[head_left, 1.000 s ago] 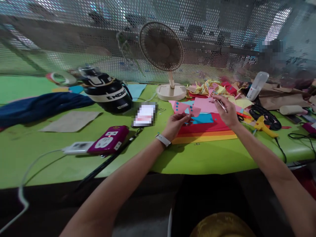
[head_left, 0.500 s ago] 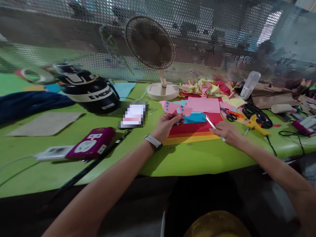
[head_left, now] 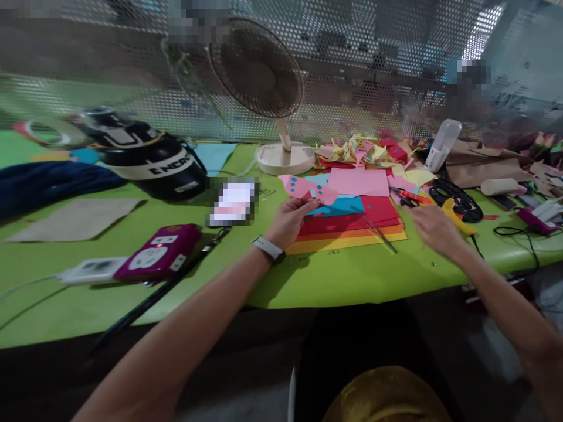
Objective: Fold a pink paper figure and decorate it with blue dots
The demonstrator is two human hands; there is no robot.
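Note:
My left hand (head_left: pixel 290 220) pinches a pink paper cut-out (head_left: pixel 303 189) with small blue diamonds, holding it above the stacked coloured paper. Metal tweezers (head_left: pixel 382 233) lie on the red, orange and yellow sheets (head_left: pixel 352 230), their tip end pointing away from me. To the right, my right hand (head_left: pixel 435 230) hovers by the scissors (head_left: pixel 409 198), in front of the yellow glue gun (head_left: pixel 460 221). Its fingers are partly curled and smeared; whether they grip anything is unclear. The hand hides part of the glue gun.
A fan (head_left: pixel 284 157) stands behind the papers, near yellow scraps (head_left: pixel 360 149). Left are a phone (head_left: pixel 233 202), a purple power adapter (head_left: pixel 160 255) and a black bottle (head_left: pixel 153 167). A black coil (head_left: pixel 457 199), a white bottle (head_left: pixel 444 143) and brown paper (head_left: pixel 488 164) sit right.
My right hand has let go of the tweezers, which now lie on the coloured paper, and moved right towards the glue gun. My left hand still holds the pink cut-out.

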